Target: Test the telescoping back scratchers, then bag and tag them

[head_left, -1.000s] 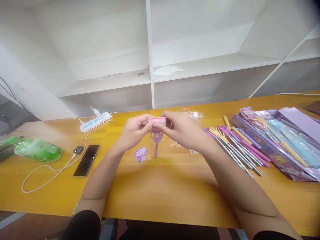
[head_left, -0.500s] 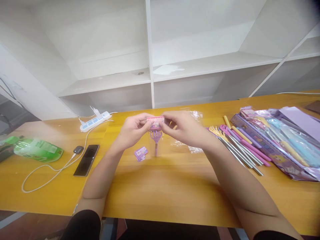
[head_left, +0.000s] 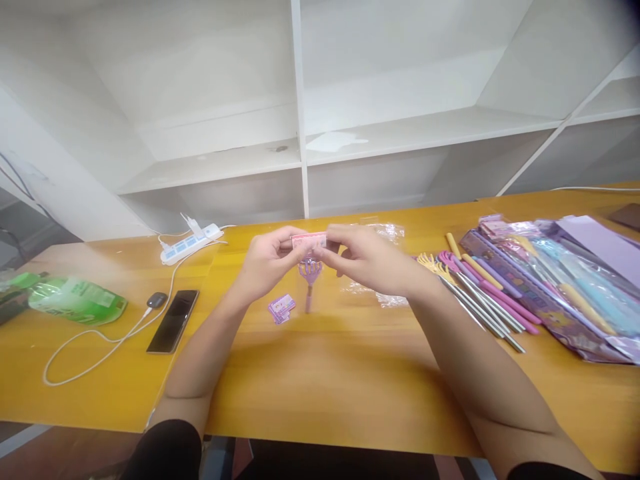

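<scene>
A small pink printed card (head_left: 309, 239) is pinched at both ends, by my left hand (head_left: 270, 262) and my right hand (head_left: 363, 257). Both thumbs lie over its lower front, hiding much of the print. Just below hangs a purple back scratcher head (head_left: 310, 270) in clear plastic wrap; its upper part is hidden behind my thumbs, so I cannot tell how it joins the card. Several purple printed cards (head_left: 281, 309) lie in a small pile on the table, left of the scratcher.
Crumpled clear bags (head_left: 393, 232) lie behind my right hand. To the right are yellow and pink scratcher heads (head_left: 435, 262), metal rods (head_left: 483, 310), coloured handles (head_left: 510, 303) and a purple box (head_left: 525, 287) of wrapped scratchers. A phone (head_left: 173, 321), green bottle (head_left: 75, 298) and power strip (head_left: 191, 245) stand left.
My thumbs have moved together over the card's front and now cover more of its print. The wrapped back scratcher has shifted slightly left.
</scene>
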The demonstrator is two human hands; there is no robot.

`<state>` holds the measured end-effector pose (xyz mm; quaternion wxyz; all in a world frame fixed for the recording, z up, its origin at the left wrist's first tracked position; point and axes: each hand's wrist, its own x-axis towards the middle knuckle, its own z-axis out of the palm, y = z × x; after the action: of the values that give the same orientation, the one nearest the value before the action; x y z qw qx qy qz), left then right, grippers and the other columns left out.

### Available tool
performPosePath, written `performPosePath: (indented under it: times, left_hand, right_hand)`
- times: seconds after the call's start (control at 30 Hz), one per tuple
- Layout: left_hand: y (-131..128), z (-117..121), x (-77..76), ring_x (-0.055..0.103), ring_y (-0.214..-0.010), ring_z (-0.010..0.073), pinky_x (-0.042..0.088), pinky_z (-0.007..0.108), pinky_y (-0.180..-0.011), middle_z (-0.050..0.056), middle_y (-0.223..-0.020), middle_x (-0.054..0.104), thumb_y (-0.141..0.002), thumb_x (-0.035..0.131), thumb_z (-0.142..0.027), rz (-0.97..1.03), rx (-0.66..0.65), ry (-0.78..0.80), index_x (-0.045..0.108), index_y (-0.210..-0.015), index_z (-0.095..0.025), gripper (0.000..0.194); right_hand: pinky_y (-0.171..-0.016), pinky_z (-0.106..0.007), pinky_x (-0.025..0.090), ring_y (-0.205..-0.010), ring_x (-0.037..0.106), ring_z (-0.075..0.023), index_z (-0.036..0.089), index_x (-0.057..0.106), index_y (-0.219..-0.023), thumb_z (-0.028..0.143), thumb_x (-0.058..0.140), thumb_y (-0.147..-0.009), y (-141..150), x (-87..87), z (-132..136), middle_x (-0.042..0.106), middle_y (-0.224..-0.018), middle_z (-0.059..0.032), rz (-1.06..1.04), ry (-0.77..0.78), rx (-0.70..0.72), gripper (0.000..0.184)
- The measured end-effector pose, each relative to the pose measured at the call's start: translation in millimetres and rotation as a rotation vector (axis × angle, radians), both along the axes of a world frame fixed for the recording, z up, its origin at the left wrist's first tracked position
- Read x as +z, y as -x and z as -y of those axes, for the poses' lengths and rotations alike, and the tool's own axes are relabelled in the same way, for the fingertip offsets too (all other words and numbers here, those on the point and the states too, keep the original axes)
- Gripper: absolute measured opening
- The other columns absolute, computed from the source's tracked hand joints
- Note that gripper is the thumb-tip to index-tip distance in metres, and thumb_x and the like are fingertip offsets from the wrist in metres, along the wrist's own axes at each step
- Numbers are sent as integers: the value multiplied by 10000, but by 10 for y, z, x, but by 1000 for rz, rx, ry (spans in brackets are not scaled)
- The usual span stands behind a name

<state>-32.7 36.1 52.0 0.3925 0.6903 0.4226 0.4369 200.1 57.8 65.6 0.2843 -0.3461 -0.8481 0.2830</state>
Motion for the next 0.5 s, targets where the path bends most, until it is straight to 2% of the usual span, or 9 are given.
performPosePath:
  times: [0.13,0.5]
  left_hand:
    - [-24,-10,9,814,-943,206,629,269,-830,73,-1032,852,-964,804,-518,15,16,30,814,-1138,-181,380]
    - [14,-12,34,815,-919,213,633,257,-761,91,-1031,850,-929,845,-447,-18,-27,70,821,-1145,-176,348]
  right_hand:
    - [-665,-304,386,-701,596,-140,200,706,-881,544,560,-1096,32,-10,12,724,-834,-15,0,2,-20,431]
    - [-607,-307,357,-644,563,-135,214,785,-908,607,565,-1082,13,-21,6,738,-848,-24,-34,36,29,483]
